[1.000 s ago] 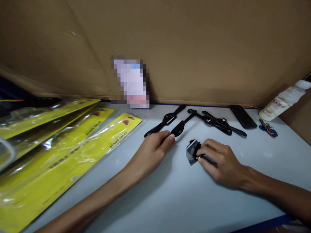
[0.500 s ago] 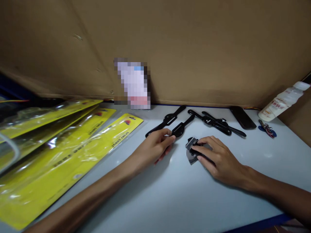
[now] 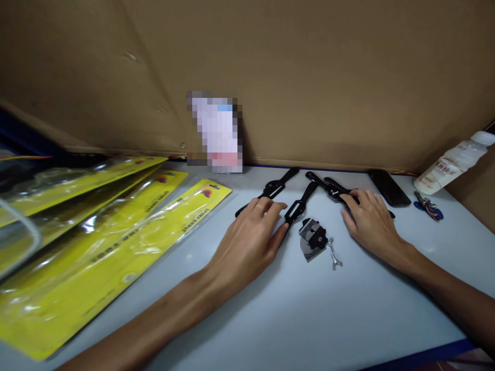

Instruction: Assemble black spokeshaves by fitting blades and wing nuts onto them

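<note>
Right hand (image 3: pixel 369 224) moved to far crossed tools (image 3: pixel 333 192), glossy black, thumb and fingers parted, left hand (image 3: pixel 249 232) spread over slotted black tool (image 3: pixel 301 209)

Open tabletop (image 3: pixel 309 319) in front, packages (image 3: pixel 116 273) blocking left

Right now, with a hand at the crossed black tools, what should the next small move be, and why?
Probably close the right hand on one of the crossed black tools: its fingertips are there, though contact is hard to tell, and its thumb stands apart. The left hand is at the nearer slotted black tool, and the wing screws lie apart from both hands.
</note>
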Action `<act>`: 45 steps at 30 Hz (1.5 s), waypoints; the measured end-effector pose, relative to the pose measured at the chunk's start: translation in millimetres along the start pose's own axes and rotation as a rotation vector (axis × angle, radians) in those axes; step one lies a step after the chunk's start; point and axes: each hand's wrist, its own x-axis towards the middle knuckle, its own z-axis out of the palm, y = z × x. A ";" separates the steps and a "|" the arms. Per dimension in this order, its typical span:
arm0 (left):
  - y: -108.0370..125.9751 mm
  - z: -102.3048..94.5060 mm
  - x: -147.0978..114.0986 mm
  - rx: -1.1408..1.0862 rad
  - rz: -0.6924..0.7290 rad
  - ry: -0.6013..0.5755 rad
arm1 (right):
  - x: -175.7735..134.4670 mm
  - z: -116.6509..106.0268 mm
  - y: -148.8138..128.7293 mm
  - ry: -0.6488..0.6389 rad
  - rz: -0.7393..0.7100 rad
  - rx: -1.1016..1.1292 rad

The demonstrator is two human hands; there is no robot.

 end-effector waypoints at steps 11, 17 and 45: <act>25.4 8.3 -20.8 0.018 0.497 -0.253 | 2.9 -4.3 0.7 -0.077 0.087 0.009; 24.3 14.0 -22.4 0.077 0.458 -0.253 | 3.5 -4.0 4.4 -0.166 0.195 0.228; 7.0 -23.0 1.3 0.288 0.426 0.122 | -19.7 -30.1 -6.0 0.289 -0.406 0.436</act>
